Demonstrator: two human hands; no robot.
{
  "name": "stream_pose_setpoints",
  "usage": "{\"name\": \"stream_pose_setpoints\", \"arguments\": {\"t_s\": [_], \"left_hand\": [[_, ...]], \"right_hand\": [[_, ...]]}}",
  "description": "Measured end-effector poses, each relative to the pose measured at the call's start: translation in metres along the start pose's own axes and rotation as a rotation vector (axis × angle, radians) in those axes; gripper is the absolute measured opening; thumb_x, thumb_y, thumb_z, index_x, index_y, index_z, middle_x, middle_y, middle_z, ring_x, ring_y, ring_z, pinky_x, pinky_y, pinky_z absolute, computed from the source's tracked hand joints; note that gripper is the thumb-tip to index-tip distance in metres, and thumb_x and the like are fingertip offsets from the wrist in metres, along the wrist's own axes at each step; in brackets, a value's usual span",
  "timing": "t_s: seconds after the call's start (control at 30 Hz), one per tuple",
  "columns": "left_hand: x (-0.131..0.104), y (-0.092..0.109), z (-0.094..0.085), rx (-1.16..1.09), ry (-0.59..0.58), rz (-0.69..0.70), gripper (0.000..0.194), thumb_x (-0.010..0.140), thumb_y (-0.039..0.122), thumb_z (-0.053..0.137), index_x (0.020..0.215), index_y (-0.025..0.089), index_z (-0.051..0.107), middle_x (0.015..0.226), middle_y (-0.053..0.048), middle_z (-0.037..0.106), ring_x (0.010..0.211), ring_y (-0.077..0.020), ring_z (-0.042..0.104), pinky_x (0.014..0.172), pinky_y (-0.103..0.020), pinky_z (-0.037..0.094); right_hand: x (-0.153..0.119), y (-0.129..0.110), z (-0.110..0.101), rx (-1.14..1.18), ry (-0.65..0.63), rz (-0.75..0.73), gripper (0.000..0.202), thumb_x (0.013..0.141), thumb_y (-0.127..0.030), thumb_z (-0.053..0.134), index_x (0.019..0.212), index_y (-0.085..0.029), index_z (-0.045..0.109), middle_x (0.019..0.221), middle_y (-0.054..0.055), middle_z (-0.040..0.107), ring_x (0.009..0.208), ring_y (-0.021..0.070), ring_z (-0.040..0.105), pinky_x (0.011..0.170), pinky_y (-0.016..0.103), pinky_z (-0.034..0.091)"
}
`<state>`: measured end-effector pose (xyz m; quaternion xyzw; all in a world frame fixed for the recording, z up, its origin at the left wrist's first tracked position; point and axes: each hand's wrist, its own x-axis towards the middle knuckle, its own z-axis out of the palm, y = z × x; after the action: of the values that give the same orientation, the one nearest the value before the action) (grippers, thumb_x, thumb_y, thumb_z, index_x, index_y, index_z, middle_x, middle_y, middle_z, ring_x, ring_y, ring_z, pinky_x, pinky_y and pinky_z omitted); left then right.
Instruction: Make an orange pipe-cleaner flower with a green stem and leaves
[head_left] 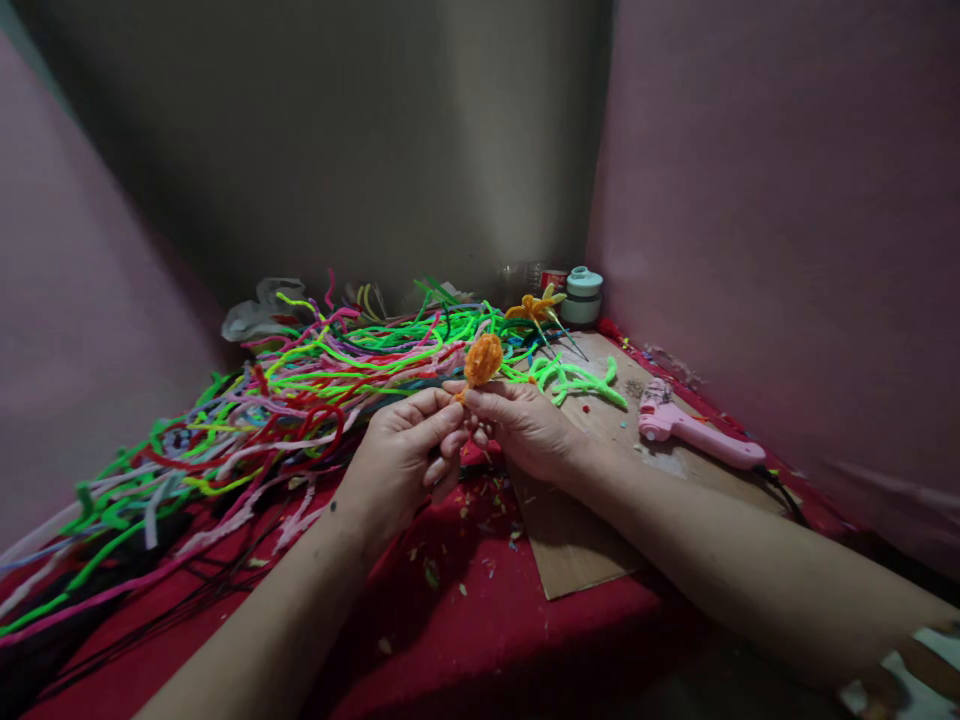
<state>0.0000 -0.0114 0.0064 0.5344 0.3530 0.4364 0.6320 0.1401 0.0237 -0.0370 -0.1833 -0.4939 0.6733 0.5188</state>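
Observation:
An orange fuzzy pipe-cleaner piece, rounded like a bud or petal, stands upright between my two hands at the middle of the view. My left hand pinches its narrow lower end between thumb and fingers. Close against it, my right hand is closed on the base of the same piece, thumb on top. The fingertips of both hands almost meet, and they hide the lowest part of the piece. Behind the hands spreads a large pile of colourful pipe cleaners.
A wooden board lies on the red cloth, which is strewn with scraps. On the board are a pink glue gun with a cord and bent green pipe cleaners. Farther back are an orange pipe-cleaner flower and a pale green jar.

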Motion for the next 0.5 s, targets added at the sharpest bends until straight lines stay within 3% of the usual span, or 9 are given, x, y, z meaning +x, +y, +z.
{"name": "stream_pose_setpoints", "arguments": {"t_s": [0.1,0.27,0.37,0.5], "left_hand": [[0.001,0.000,-0.001,-0.088,-0.042,-0.060,0.014,0.079,0.029,0.061,0.081,0.017,0.054,0.049,0.010,0.040,0.030,0.0002,0.018,0.028,-0.013,0.026],[0.001,0.001,0.000,0.058,0.054,-0.014,0.021,0.077,0.034,0.062,0.074,0.016,0.053,0.052,0.007,0.046,0.031,-0.0014,0.028,0.029,-0.015,0.026],[0.002,-0.004,0.000,0.361,0.144,0.066,0.021,0.080,0.035,0.057,0.070,0.017,0.052,0.052,0.005,0.048,0.034,-0.0045,0.036,0.034,-0.017,0.028],[0.005,-0.016,-0.004,0.939,0.271,0.382,0.013,0.082,0.031,0.053,0.079,0.019,0.056,0.066,0.000,0.059,0.055,-0.0116,0.052,0.055,-0.022,0.038]], "right_hand": [[0.000,-0.001,-0.001,0.021,-0.015,0.029,0.030,0.074,-0.034,0.070,0.100,-0.020,0.069,0.077,0.001,0.062,0.060,0.0078,0.048,0.052,0.021,0.035],[0.001,0.000,-0.001,-0.028,0.017,0.003,0.025,0.074,-0.035,0.069,0.094,-0.020,0.070,0.077,0.001,0.064,0.060,0.0087,0.050,0.056,0.023,0.038],[0.000,0.002,0.000,-0.054,0.078,-0.043,0.018,0.073,-0.032,0.069,0.086,-0.019,0.071,0.074,0.000,0.063,0.057,0.0072,0.048,0.056,0.022,0.038],[0.000,0.001,0.003,-0.061,0.138,-0.076,0.015,0.071,-0.029,0.070,0.083,-0.020,0.072,0.080,0.001,0.066,0.068,0.0101,0.055,0.066,0.025,0.043]]}}
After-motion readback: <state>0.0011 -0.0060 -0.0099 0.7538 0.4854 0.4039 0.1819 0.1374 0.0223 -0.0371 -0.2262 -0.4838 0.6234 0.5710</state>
